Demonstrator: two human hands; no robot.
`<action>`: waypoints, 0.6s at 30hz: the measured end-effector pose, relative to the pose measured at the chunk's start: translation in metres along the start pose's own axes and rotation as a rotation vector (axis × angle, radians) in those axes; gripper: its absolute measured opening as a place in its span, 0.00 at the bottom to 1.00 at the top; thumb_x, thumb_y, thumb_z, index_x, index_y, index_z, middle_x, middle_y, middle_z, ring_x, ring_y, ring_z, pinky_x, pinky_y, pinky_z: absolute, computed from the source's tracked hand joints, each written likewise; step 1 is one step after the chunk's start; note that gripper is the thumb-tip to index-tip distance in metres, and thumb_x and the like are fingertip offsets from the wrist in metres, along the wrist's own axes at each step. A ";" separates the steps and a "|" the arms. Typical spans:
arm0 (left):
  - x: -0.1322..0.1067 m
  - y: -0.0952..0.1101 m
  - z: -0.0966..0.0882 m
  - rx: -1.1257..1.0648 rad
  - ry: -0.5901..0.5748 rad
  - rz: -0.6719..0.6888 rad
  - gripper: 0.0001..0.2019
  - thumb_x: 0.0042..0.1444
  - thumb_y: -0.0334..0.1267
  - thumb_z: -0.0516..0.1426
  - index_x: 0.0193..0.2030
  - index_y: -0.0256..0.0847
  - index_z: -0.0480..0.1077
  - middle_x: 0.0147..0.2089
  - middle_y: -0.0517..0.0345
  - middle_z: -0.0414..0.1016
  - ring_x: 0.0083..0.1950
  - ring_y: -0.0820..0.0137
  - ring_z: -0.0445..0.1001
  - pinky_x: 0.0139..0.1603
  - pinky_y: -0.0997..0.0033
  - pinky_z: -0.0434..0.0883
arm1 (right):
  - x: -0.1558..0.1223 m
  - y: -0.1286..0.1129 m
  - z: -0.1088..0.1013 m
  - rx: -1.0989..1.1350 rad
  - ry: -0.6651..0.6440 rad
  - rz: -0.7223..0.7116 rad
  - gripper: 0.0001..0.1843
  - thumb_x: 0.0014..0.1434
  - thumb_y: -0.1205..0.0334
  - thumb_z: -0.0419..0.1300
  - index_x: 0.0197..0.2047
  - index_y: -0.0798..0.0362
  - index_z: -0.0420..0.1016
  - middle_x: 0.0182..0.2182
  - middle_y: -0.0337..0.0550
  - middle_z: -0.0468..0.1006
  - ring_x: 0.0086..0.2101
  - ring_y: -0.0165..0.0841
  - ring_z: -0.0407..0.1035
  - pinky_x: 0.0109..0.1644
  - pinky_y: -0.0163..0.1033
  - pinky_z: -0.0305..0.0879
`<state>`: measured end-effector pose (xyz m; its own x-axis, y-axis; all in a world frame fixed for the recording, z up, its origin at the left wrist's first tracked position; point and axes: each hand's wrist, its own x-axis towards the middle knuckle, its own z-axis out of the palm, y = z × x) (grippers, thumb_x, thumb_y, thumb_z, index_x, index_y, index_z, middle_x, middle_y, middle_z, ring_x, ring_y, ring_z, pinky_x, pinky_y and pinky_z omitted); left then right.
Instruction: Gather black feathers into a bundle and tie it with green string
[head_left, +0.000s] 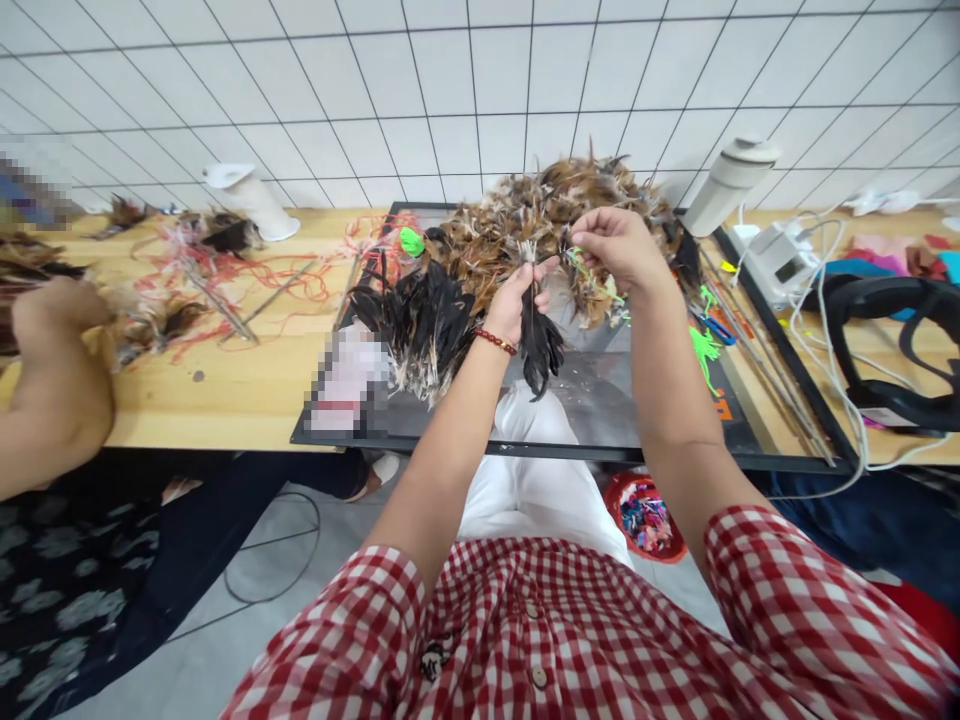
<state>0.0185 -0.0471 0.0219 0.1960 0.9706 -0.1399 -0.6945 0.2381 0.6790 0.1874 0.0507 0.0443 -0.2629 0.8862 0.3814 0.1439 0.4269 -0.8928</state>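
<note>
My left hand (pixel 519 298) grips a small bunch of black feathers (pixel 540 345) by the quill ends, the tips hanging down over the dark tray (pixel 600 420). My right hand (pixel 619 245) is closed on a green string (pixel 592 280) that runs to the top of the bunch. Behind both hands lies a large heap of brown feathers (pixel 525 225). A pile of black feathers (pixel 420 320) lies to the left on the tray.
A person's arm (pixel 52 370) works at the left with feathers and red string (pixel 247 270). Two white containers (pixel 251 200) (pixel 727 180) stand by the wall. Thin metal rods (pixel 757 350), green string scraps (pixel 705 350), white cables and a black headset (pixel 900 340) lie at right. A red basket (pixel 645 515) sits below.
</note>
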 end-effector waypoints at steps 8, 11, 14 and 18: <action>-0.004 -0.004 0.004 0.076 -0.085 -0.174 0.17 0.73 0.41 0.54 0.30 0.39 0.62 0.26 0.65 0.65 0.19 0.82 0.60 0.19 0.83 0.57 | 0.007 0.010 0.040 0.027 0.127 0.039 0.16 0.63 0.46 0.67 0.41 0.50 0.73 0.29 0.40 0.75 0.31 0.33 0.73 0.32 0.39 0.71; -0.001 0.002 -0.001 0.073 -0.083 -0.197 0.18 0.72 0.42 0.54 0.30 0.38 0.62 0.25 0.66 0.61 0.18 0.84 0.58 0.18 0.84 0.54 | 0.020 0.021 0.011 -0.001 0.277 0.003 0.18 0.68 0.42 0.60 0.45 0.49 0.71 0.31 0.41 0.76 0.32 0.31 0.71 0.34 0.39 0.70; 0.002 0.006 -0.005 0.062 -0.039 -0.175 0.18 0.73 0.42 0.52 0.31 0.39 0.62 0.25 0.67 0.61 0.18 0.83 0.59 0.19 0.84 0.55 | 0.019 0.021 -0.026 -0.108 0.430 0.005 0.09 0.70 0.54 0.59 0.45 0.51 0.69 0.33 0.43 0.76 0.29 0.27 0.66 0.36 0.40 0.69; 0.002 0.012 -0.006 0.032 -0.025 -0.146 0.19 0.75 0.41 0.49 0.30 0.38 0.61 0.25 0.67 0.59 0.17 0.84 0.56 0.17 0.85 0.52 | -0.002 0.004 -0.041 -0.313 0.199 -0.004 0.06 0.61 0.63 0.67 0.42 0.53 0.76 0.36 0.44 0.79 0.33 0.30 0.70 0.43 0.42 0.71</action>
<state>0.0065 -0.0420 0.0257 0.3105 0.9245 -0.2210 -0.6351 0.3747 0.6754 0.2275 0.0580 0.0493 -0.0782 0.8890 0.4512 0.4363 0.4374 -0.7863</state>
